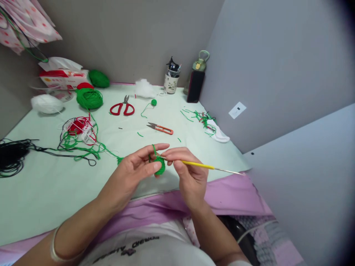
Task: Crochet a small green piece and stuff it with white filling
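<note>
Between thumb and fingers, my left hand (135,166) pinches a small green crochet piece (160,166), with green yarn looped over its index finger. My right hand (191,173) is closed on a crochet hook (198,164) with a yellow handle and metal ends. The hook's left tip meets the top of the green piece; its other end points right over the table edge. Green working yarn (109,152) runs left from near my left hand to a tangle of red, white and green yarn (79,133). Just beyond my hands lie orange thread snips (160,128).
Red-handled scissors (122,108), a small green ball (154,102) and white stuffing (144,88) lie farther back. Green yarn (89,98), white yarn (47,103) and black yarn (13,155) are at left. A cup (171,82), phone (196,87) and yarn scraps (203,119) stand or lie at right, near the wall.
</note>
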The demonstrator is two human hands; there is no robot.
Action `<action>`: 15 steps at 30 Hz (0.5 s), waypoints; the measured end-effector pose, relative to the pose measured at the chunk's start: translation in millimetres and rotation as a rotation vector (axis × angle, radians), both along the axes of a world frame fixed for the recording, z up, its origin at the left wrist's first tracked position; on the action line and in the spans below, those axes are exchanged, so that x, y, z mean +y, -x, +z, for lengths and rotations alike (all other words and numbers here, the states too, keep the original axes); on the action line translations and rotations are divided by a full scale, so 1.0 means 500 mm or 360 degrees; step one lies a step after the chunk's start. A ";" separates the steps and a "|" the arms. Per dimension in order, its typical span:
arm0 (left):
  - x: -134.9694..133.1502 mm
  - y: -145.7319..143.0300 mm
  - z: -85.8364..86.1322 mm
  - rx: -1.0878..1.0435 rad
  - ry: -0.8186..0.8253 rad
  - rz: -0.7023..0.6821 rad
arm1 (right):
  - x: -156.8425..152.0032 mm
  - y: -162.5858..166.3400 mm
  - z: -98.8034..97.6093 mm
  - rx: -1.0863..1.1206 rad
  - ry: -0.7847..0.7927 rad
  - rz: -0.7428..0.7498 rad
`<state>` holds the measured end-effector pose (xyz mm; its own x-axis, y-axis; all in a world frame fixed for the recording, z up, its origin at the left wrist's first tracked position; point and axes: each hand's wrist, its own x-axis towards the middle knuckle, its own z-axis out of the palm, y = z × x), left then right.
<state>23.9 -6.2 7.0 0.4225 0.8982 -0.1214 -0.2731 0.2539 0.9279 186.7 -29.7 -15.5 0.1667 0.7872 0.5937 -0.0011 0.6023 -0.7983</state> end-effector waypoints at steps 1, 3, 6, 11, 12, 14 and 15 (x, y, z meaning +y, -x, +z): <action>-0.001 -0.002 -0.003 0.0035 -0.0027 0.0030 | 0.000 0.002 -0.001 -0.0017 0.0004 -0.0004; -0.003 -0.005 -0.008 0.0065 -0.0041 0.0061 | -0.002 0.003 -0.005 -0.0018 0.0028 -0.0013; -0.001 -0.005 -0.005 0.0013 0.0005 0.0040 | -0.001 0.001 -0.008 0.0079 0.0120 0.0033; 0.010 0.004 0.007 -0.0201 0.0222 -0.0233 | 0.011 -0.012 -0.002 0.0413 0.0374 0.0228; 0.013 0.005 0.007 -0.0243 0.0259 -0.0288 | 0.013 -0.014 0.000 0.0461 0.0413 0.0255; 0.014 0.007 0.007 -0.0297 0.0296 -0.0323 | 0.016 -0.015 0.005 0.0543 0.0478 0.0305; 0.014 0.006 0.005 -0.0292 0.0282 -0.0304 | 0.016 -0.014 0.007 0.0568 0.0503 0.0334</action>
<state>20.8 0.6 9.7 0.6106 0.7723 -0.1750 -0.3640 0.4700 0.8042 193.6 -21.5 -12.2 0.1349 0.9570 0.2567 -0.4014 0.2896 -0.8689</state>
